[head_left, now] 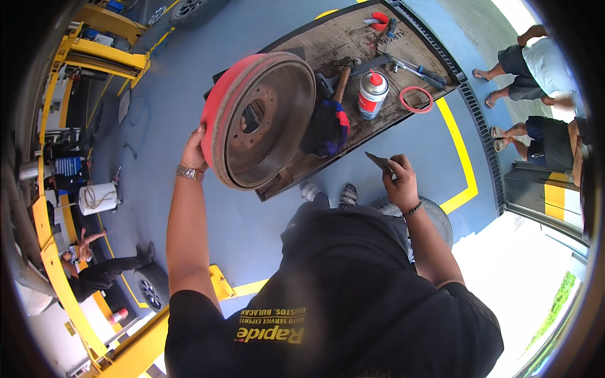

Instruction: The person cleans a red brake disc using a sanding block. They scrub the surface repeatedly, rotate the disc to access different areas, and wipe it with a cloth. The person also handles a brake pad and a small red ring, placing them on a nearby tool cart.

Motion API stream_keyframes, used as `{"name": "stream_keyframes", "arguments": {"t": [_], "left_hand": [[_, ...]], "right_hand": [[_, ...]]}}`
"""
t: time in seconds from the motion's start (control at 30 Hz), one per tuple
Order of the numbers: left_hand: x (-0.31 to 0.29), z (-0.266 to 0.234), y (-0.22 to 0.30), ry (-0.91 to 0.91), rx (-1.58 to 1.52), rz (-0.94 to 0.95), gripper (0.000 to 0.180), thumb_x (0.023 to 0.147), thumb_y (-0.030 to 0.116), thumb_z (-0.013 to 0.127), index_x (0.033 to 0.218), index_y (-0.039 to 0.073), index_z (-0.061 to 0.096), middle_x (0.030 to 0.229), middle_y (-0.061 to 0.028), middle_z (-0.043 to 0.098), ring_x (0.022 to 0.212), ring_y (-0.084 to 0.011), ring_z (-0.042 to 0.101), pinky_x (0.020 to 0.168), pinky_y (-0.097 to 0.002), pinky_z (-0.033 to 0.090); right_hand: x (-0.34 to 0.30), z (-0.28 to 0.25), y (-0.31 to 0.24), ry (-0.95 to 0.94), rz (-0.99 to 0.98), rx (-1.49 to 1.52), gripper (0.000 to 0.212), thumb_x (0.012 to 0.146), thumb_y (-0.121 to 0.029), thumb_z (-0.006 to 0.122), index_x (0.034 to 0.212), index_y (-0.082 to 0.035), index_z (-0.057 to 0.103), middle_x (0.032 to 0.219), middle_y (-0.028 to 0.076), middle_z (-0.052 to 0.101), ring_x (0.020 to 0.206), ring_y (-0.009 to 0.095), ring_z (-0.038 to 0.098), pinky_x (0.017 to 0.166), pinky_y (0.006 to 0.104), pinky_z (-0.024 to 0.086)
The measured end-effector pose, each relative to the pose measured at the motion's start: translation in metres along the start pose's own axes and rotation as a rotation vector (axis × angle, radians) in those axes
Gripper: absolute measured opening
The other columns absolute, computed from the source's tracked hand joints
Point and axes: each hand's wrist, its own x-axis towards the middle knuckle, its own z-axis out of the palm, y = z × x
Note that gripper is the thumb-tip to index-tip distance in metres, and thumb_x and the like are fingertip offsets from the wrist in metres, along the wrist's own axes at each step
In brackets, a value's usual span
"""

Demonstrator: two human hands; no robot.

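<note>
My left hand [195,152] grips the outer rim of a brake drum [277,142], red outside and brown-grey inside. The drum is tilted, its open side facing right, over the near left part of a worn workbench [343,34]. A small dark folded piece, perhaps sandpaper [377,161], is pinched between the thumb and fingers of my right hand [401,184], apart from the drum. On the bench beside the drum lie a dark blue and red cloth [328,129] and a hammer [342,83]. A red-capped spray can [373,97] stands upright near the bench's front edge.
A red ring [416,99], wrenches [416,69] and a red roll [379,21] lie on the bench. People sit at the far right. A tyre [435,217] is beside my right forearm. Yellow lift posts [53,252] and another person [107,271] are at left.
</note>
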Motion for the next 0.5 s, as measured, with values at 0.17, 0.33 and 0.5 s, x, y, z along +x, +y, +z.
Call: {"name": "stream_keyframes", "arguments": {"t": [0.17,0.33,0.5], "left_hand": [[0.016,-0.015,-0.023,-0.288,-0.2,0.018,0.08,0.086,0.052,0.069,0.141,-0.003,0.051,0.134,-0.0206,0.062,0.121,-0.0334,0.062,0.105,-0.0457,0.049],[0.025,0.002,-0.046,-0.246,-0.314,0.043,0.082,0.087,0.057,0.07,0.14,-0.002,0.052,0.132,-0.0183,0.064,0.119,-0.0305,0.063,0.103,-0.0448,0.05],[0.004,0.022,-0.049,-0.081,-0.3,0.073,0.088,0.087,0.065,0.068,0.143,0.0,0.051,0.134,-0.0172,0.063,0.121,-0.0287,0.062,0.103,-0.0434,0.051]], "right_hand": [[0.049,-0.015,0.017,0.301,0.152,-0.174,0.025,0.087,-0.005,0.066,0.112,-0.005,0.071,0.1,0.014,0.064,0.088,0.034,0.066,0.077,0.041,0.054],[0.151,-0.036,0.047,0.28,-0.021,-0.449,0.03,0.089,-0.011,0.065,0.119,-0.009,0.07,0.107,0.016,0.066,0.096,0.037,0.066,0.083,0.0463,0.055],[0.208,-0.051,0.008,0.396,-0.237,-0.335,0.054,0.08,0.0,0.054,0.134,-0.003,0.06,0.123,0.022,0.058,0.108,0.04,0.061,0.093,0.0475,0.051]]}}
